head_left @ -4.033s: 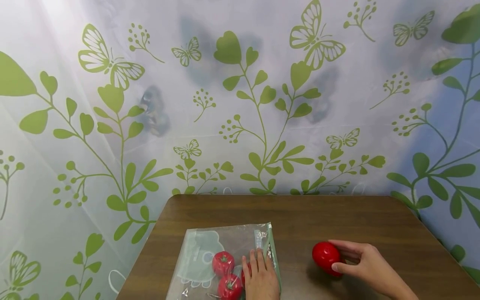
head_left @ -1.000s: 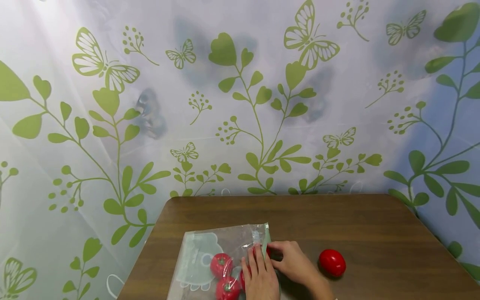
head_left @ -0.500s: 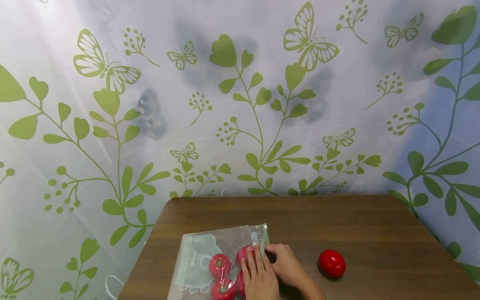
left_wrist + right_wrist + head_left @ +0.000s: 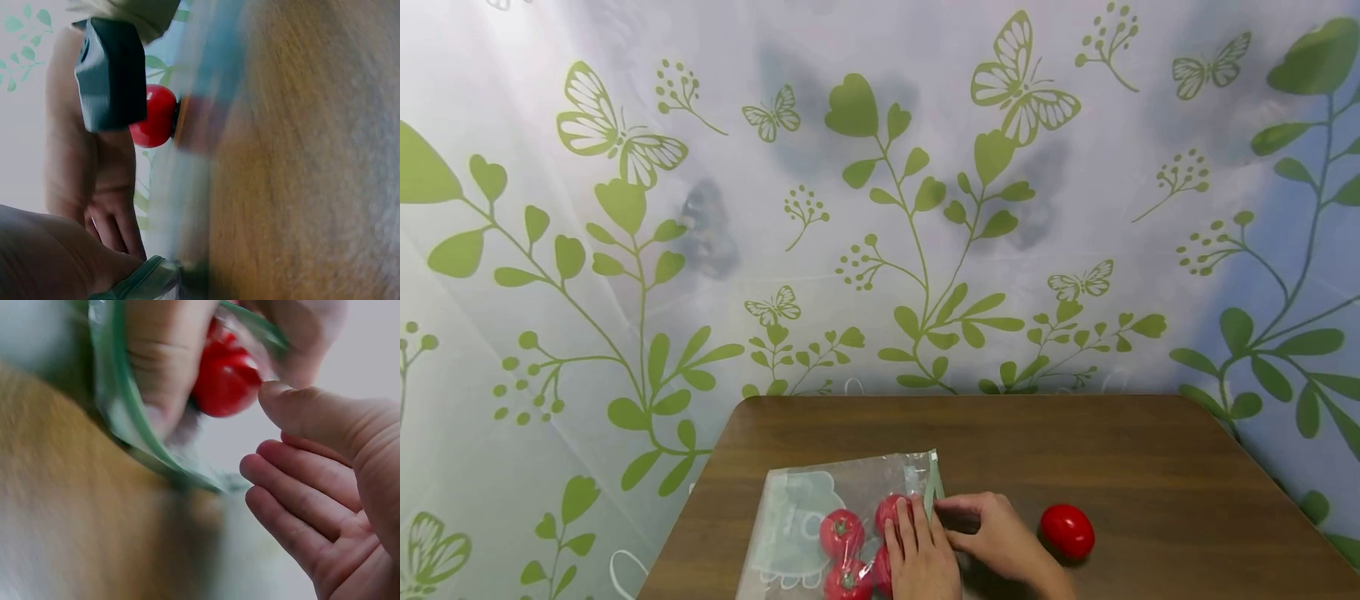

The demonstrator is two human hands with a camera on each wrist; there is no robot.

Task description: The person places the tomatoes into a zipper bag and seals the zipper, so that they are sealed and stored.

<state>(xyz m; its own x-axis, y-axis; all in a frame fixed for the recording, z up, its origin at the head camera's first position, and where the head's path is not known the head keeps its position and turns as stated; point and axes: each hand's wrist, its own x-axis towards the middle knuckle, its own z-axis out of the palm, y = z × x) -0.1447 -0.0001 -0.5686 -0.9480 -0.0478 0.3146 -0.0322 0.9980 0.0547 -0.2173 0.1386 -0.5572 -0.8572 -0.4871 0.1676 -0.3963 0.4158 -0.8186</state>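
Observation:
A clear zip bag (image 4: 797,508) with a green edge lies on the table, with several red tomatoes (image 4: 841,533) inside. My left hand (image 4: 923,560) lies over its mouth, fingers stretched across the plastic above the tomatoes. In the right wrist view, my left thumb (image 4: 165,369) hooks at the green rim (image 4: 128,394), holding the mouth apart, with a shiny tomato (image 4: 228,384) just within. Beside the opening, my right hand (image 4: 1003,537) is unloaded, its fingers loosely bent and thumb apart. Farther right sits a loose red tomato (image 4: 1067,532).
The brown wooden table (image 4: 1120,450) reaches back to a pale curtain (image 4: 880,208) printed with green leaves and butterflies. A dark wrist camera (image 4: 112,75) is strapped on the right wrist.
My right hand went from a tomato at right to the bag's mouth, put a tomato in, released it and has now drawn slightly back right. The left hand stays on the bag.

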